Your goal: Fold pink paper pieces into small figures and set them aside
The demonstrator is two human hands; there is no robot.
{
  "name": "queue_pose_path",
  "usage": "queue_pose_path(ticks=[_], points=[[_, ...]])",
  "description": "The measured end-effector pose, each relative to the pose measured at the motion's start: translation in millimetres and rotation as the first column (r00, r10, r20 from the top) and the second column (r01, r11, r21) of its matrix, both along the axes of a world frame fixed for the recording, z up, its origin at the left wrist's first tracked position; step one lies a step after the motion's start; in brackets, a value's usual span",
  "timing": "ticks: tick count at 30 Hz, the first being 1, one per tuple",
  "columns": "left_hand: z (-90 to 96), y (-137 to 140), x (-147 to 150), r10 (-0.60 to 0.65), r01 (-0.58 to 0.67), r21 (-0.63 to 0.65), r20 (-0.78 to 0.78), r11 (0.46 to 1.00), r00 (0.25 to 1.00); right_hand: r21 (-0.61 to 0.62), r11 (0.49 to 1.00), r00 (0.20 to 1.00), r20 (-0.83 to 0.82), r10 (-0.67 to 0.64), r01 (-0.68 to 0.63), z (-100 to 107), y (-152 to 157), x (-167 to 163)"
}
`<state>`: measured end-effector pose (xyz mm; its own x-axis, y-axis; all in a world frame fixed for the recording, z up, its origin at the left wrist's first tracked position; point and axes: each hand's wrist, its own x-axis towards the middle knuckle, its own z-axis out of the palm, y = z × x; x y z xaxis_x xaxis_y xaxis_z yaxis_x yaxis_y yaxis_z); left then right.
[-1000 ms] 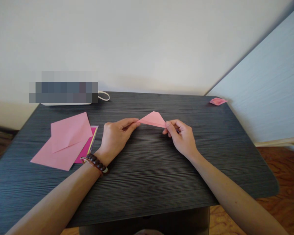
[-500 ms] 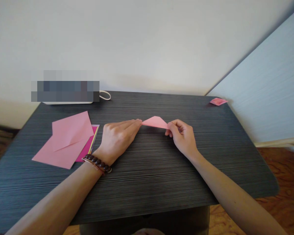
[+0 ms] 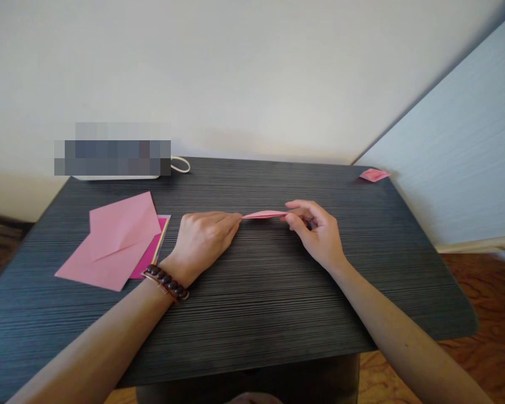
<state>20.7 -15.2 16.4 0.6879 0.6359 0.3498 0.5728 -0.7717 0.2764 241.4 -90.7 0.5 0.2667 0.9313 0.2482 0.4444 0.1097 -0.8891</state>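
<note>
A folded piece of pink paper (image 3: 264,215) spans the gap between my two hands, seen almost edge-on as a thin strip. My left hand (image 3: 208,233) grips its left end, the fingers pressed together. At the other end, my right hand (image 3: 315,230) has its thumb and fingers around the paper's tip, with the index finger raised a little above it. The exact contact under the right fingers is partly hidden. Dark beads circle my left wrist.
Pink sheets (image 3: 124,224) overlap a magenta sheet (image 3: 145,258) on the dark table (image 3: 252,314) at left. A folded pink paper piece (image 3: 374,175) lies at the far right corner. A blurred-out object with a white base (image 3: 118,178) and loop (image 3: 180,164) stands at back left.
The folded paper has tilted from showing a broad trapezoid face to a thin edge. My right hand's index finger has lifted and the fingers have loosened. My left hand has barely moved.
</note>
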Motion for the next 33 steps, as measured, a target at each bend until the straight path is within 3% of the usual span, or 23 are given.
queue_pose_path(ticks=[3, 6, 13, 16, 22, 24, 28, 30, 33], points=[[-0.1, 0, 1, 0.052, -0.051, -0.051, 0.028, 0.997, 0.998, 0.019, 0.999, 0.996, 0.079, -0.029, 0.028, 2, -1, 0], [0.0, 3, 1, 0.1, -0.062, -0.232, 0.156, 0.971, 0.983, 0.031, 0.999, 0.994, 0.094, -0.046, 0.044, 4, -2, -1], [4.3, 7, 2, 0.23, 0.004, -0.625, 0.293, 0.781, 0.928, 0.047, 0.999, 0.997, 0.074, -0.025, 0.021, 5, -3, -1], [5.8, 7, 4, 0.241, 0.024, -0.69, 0.285, 0.724, 0.928, 0.032, 0.999, 0.997, 0.079, -0.012, 0.01, 6, -5, -1], [6.3, 9, 6, 0.292, 0.015, -0.733, 0.29, 0.68, 0.911, -0.032, 0.999, 0.998, 0.063, 0.029, -0.027, 10, -7, -4], [5.3, 9, 8, 0.366, 0.045, -0.783, 0.339, 0.62, 0.867, -0.021, 1.0, 0.999, 0.038, 0.014, -0.013, 10, -7, -7], [4.4, 4, 15, 0.534, 0.215, -0.884, 0.427, 0.415, 0.729, 0.112, 0.989, 0.996, -0.025, -0.091, 0.094, 8, -7, -17], [5.0, -3, 20, 0.534, 0.294, -0.894, 0.439, 0.338, 0.722, 0.181, 0.975, 0.992, -0.038, -0.121, 0.126, 6, -8, -22], [5.4, -14, 30, 0.526, 0.384, -0.882, 0.471, 0.272, 0.708, 0.209, 0.974, 0.995, 0.024, -0.092, 0.085, 4, -10, -29]])
